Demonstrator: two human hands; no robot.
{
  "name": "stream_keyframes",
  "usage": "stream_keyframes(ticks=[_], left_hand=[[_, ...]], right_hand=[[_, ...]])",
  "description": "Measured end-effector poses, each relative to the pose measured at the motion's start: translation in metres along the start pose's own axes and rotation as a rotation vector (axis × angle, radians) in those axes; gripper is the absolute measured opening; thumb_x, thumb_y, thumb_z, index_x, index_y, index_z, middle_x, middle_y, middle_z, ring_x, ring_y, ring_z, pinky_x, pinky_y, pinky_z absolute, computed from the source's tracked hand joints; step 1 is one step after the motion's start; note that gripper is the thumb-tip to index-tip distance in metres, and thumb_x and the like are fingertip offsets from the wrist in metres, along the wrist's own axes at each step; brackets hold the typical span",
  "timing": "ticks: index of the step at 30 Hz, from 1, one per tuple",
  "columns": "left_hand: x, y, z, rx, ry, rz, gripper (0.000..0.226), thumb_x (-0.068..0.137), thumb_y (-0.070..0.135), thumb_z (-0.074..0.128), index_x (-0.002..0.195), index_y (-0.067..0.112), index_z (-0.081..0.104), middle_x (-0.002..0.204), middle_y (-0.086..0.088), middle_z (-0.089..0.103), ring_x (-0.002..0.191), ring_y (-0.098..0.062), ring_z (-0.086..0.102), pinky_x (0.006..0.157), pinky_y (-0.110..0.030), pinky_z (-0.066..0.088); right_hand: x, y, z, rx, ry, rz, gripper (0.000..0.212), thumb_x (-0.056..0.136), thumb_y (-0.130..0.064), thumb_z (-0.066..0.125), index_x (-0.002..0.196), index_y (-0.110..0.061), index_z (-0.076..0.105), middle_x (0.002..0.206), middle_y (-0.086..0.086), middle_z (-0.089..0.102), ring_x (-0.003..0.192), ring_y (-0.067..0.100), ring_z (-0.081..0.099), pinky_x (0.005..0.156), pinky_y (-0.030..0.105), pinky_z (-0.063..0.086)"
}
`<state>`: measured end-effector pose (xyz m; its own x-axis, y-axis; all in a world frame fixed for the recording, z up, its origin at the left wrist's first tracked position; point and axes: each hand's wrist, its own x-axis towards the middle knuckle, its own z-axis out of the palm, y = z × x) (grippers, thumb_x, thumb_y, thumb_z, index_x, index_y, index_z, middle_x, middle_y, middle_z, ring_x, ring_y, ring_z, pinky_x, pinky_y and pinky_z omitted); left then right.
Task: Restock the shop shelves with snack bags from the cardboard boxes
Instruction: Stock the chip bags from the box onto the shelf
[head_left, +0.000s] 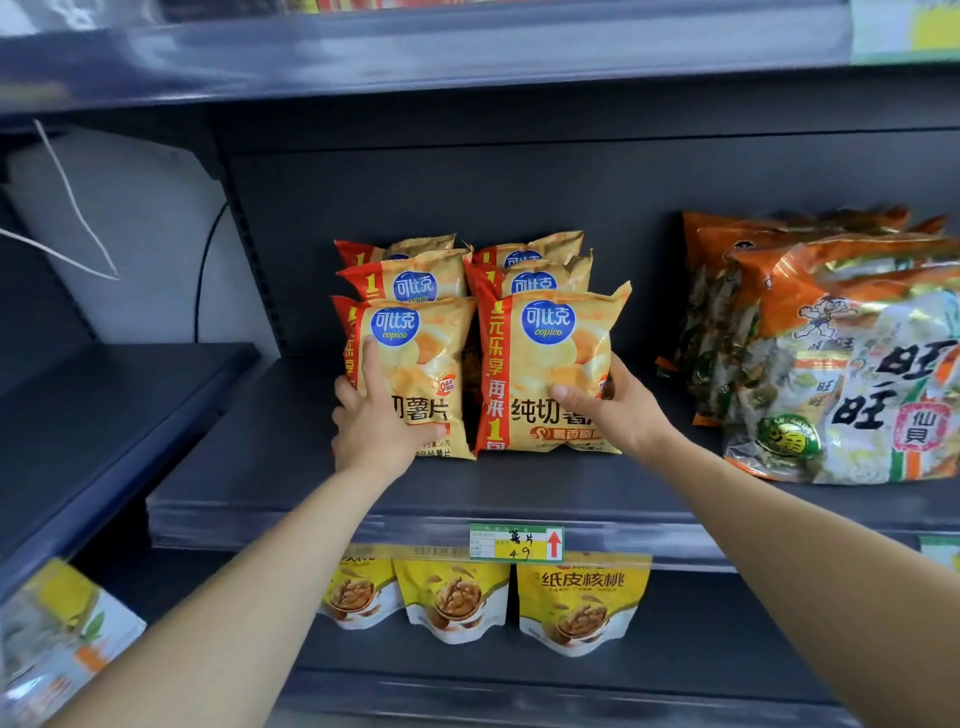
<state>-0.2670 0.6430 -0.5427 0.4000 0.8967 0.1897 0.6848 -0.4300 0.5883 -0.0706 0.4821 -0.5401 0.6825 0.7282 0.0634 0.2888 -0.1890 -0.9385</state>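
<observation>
- The left hand lies on the front of the left chip bag, fingers spread up its face and thumb along its lower edge, pressing it more than pinching it.
- The right hand clasps the right chip bag by its lower right corner, thumb on the front, the other fingers hidden behind.
- Both bags stand upright on the grey shelf, side by side and touching or nearly so; directly behind the fingertips stand two rows of the same chip bags, two deep in each.
- Judged from this, one small block of chips is in place, and these two front bags are at the point of being set down.
- Much is left: the shelf is bare to the left of the left hand, and in front of both wrists down to the price label.
- To the right of the right hand, well apart, lie rice cracker packs; below the forearms stand walnut pouches with room beside them.
- No cardboard box shows, so the remaining stock cannot be told.
</observation>
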Motion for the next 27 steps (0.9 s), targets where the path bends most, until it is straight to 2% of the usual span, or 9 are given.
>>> stream_keyframes(ticks=[5,11,21,27], left_hand=[[0.0028,0.0024,0.0019,0.003,0.028,-0.012,0.123,0.067,0.042,0.082,0.146,0.040,-0.012,0.150,-0.017,0.013,0.130,-0.040,0.034,0.096,-0.055,0.044],[0.0033,-0.0004,0.0019,0.025,0.034,0.018,0.121,0.069,0.042,0.081,0.146,0.040,-0.013,0.152,-0.018,0.011,0.131,-0.040,0.033,0.098,-0.055,0.041],[0.0041,-0.0020,0.0030,0.067,0.078,0.022,0.117,0.072,0.041,0.079,0.147,0.035,-0.010,0.152,-0.020,0.011,0.132,-0.042,0.032,0.102,-0.057,0.038],[0.0012,0.0010,0.0042,0.100,0.059,0.020,0.116,0.074,0.044,0.077,0.148,0.034,-0.012,0.154,-0.021,0.004,0.134,-0.042,0.029,0.103,-0.056,0.037]], right_hand=[[0.0016,-0.0004,-0.0018,-0.011,-0.013,0.002,0.072,0.072,-0.054,0.074,0.134,-0.037,0.042,0.116,-0.013,0.064,0.104,0.010,0.060,0.084,0.027,0.044],[-0.0042,0.0048,-0.0020,0.005,-0.027,0.009,0.064,0.076,-0.048,0.073,0.132,-0.035,0.045,0.116,-0.013,0.063,0.105,0.010,0.059,0.087,0.028,0.044],[0.0019,0.0066,-0.0027,0.041,-0.036,0.031,0.058,0.079,-0.040,0.074,0.130,-0.033,0.047,0.114,-0.011,0.065,0.100,0.007,0.061,0.079,0.025,0.044],[-0.0026,0.0037,0.0020,0.061,-0.014,-0.002,0.068,0.079,-0.035,0.074,0.136,-0.033,0.037,0.112,-0.013,0.063,0.100,0.007,0.060,0.086,0.028,0.045]])
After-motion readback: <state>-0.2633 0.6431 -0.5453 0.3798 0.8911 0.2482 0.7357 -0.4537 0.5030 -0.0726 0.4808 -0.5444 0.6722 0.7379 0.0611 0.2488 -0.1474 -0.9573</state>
